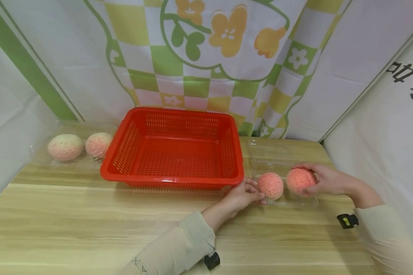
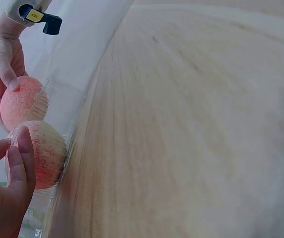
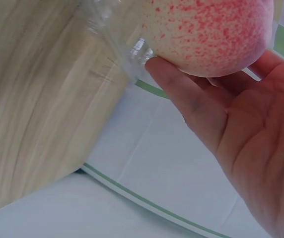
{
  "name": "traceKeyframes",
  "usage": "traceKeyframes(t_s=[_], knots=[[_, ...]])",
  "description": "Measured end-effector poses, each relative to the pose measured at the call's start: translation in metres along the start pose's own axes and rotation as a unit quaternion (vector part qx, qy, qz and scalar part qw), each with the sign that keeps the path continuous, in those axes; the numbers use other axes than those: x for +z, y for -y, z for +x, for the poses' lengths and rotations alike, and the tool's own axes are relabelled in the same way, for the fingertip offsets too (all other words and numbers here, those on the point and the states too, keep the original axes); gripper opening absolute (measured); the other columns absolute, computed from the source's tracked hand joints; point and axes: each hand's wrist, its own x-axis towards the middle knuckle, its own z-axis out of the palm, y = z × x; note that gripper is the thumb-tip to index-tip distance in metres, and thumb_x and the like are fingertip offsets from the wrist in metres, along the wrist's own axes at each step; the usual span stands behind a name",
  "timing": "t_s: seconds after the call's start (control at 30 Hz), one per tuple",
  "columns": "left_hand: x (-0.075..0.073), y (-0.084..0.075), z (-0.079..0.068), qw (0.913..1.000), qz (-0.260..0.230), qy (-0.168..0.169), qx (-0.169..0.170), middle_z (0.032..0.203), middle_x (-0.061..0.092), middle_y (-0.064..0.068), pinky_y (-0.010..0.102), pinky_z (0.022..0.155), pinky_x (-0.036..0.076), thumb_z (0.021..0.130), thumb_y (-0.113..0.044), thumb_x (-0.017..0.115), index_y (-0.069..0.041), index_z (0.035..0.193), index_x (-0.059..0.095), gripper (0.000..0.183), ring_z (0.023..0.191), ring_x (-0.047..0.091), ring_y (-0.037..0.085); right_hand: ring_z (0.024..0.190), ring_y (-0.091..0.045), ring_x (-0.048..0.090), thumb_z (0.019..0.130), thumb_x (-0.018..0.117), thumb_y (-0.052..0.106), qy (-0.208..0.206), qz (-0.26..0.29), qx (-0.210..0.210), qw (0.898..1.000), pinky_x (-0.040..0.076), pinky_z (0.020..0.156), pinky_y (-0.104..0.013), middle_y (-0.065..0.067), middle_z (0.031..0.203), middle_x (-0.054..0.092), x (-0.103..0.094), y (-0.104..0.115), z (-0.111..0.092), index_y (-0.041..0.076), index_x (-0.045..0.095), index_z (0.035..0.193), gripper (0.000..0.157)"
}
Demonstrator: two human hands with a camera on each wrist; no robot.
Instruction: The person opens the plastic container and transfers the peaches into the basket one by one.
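Right hand (image 1: pixel 325 180) has its thumb and fingers curled round a peach (image 1: pixel 299 181) at the right end of a clear plastic clamshell (image 1: pixel 285 198) — can't really tell if it's lifted. Left hand (image 1: pixel 241 197) pinches the clamshell's left edge, by the second peach (image 1: pixel 270 186) — red plastic basket (image 1: pixel 172 178) just left.

Chkd curtain (image 1: pixel 196 88) w/ orange flwrs (image 1: pixel 228 32) hangs behind wooden tbl (image 1: pixel 86 221).
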Motion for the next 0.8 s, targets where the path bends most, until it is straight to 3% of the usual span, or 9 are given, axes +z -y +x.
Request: traceKeyframes(t_s=[0.37,0.8], knots=[[0.0,0.001,-0.001,0.9999,-0.014,-0.007,0.004,0.082,0.056,0.003,0.031,0.079,0.059,0.09,0.003,0.068,-0.004,0.112,0.048,0.031,0.086,0.074,0.035,0.094,-0.002,0.06,0.081,0.081,0.011,-0.029,-0.023,-0.018,0.999,0.056,0.069,-0.026,-0.023,0.124,0.062,-0.009,0.012,0.002,-0.004,0.048,0.138,0.067],[0.0,0.0,-0.002,0.9999,-0.01,-0.01,0.005,0.08,0.055,0.002,0.026,0.076,0.056,0.089,0.003,0.069,-0.004,0.11,0.049,0.03,0.085,0.074,0.034,0.092,-0.002,0.061,0.081,0.079,0.008,-0.041,-0.025,-0.047,0.998,0.057,0.069,-0.026,-0.023,0.124,0.061,-0.015,0.037,0.021,-0.003,0.049,0.138,0.065]])
